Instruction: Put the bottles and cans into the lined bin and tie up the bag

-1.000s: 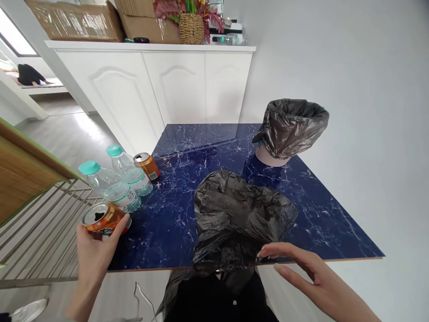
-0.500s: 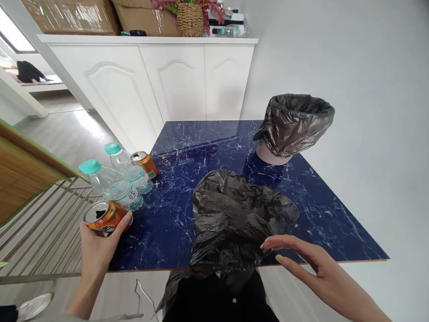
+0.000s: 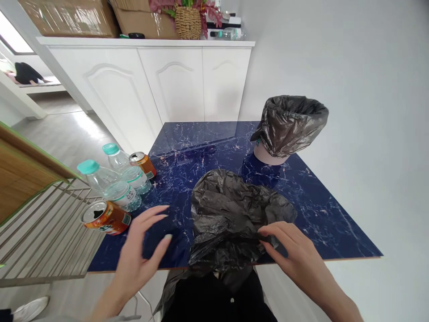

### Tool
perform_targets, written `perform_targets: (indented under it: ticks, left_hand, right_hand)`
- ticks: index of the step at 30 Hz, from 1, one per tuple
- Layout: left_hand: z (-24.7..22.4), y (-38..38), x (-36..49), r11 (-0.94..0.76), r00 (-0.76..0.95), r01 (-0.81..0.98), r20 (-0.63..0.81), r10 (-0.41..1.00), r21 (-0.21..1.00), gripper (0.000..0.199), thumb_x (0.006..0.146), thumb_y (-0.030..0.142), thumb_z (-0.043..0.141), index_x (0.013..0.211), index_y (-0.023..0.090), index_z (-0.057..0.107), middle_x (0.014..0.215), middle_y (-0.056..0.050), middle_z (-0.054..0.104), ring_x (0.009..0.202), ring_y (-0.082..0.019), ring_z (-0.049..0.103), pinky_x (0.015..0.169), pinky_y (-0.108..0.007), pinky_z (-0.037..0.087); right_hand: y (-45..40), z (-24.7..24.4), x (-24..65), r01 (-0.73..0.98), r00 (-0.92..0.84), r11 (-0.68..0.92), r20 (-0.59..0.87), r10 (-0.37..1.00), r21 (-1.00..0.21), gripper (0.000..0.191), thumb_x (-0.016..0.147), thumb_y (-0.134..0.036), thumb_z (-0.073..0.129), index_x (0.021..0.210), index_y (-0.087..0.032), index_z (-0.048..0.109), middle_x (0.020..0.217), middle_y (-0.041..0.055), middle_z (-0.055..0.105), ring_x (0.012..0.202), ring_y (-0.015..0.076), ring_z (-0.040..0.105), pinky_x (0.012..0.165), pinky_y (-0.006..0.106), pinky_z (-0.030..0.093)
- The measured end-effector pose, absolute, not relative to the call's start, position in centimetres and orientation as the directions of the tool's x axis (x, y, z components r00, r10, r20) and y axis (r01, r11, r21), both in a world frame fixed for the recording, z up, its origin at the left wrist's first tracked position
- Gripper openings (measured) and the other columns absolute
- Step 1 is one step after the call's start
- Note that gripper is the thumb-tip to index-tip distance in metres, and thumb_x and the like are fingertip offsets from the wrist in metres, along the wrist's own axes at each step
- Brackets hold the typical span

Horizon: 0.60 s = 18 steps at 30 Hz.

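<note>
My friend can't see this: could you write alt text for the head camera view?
A right hand appears to pinch a black plastic bag on a blue table. An open left hand hovers beside two cans and two bottles; a bag-lined bin stands beyond.

My left grip [image 3: 137, 257], earlier wrapped around the nearer orange can [image 3: 107, 218], has released it and shifted rightward; its fingers are now spread above the worktop [image 3: 335, 228], between can and black plastic bag [image 3: 228, 210]. My right grip [image 3: 293, 246], formerly parted at the bag's near side, has moved inward, thumb and fingertips now pinching the plastic.
</note>
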<state>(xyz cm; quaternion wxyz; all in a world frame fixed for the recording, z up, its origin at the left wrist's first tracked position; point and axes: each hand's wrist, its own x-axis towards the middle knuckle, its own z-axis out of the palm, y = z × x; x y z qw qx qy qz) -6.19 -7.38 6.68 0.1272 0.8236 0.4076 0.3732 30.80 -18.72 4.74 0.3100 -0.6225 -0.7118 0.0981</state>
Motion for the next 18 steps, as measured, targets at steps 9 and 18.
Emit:
perform_targets:
  ticks: [9, 18]
  left_hand:
    - [7.5, -5.4, 0.3, -0.791, 0.701, 0.529, 0.368, 0.611, 0.307, 0.033, 0.101, 0.018, 0.059, 0.13, 0.027, 0.068, 0.126, -0.006, 0.078, 0.116, -0.026, 0.074, 0.103, -0.047, 0.058]
    - [17.7, -0.6, 0.3, -0.574, 0.45, 0.763, 0.392, 0.802, 0.298, 0.05, 0.107, 0.025, 0.031, 0.131, 0.013, 0.073, 0.113, 0.0, 0.078, 0.113, -0.024, 0.077, 0.103, -0.042, 0.057]
  right_hand:
    - [-19.7, 8.6, 30.7, 0.759, 0.199, 0.154, 0.451, 0.87, -0.633, 0.017, 0.105, -0.032, 0.062, 0.122, -0.031, 0.062, 0.098, 0.0034, 0.069, 0.087, 0.0223, 0.07, 0.076, 0.032, 0.056]
    - [-8.8, 8.1, 37.3, 0.871, 0.183, 0.078, 0.468, 0.864, -0.485, 0.04, 0.081, -0.008, 0.05, 0.106, -0.019, 0.079, 0.103, 0.0128, 0.076, 0.101, 0.0306, 0.071, 0.093, 0.048, 0.059]
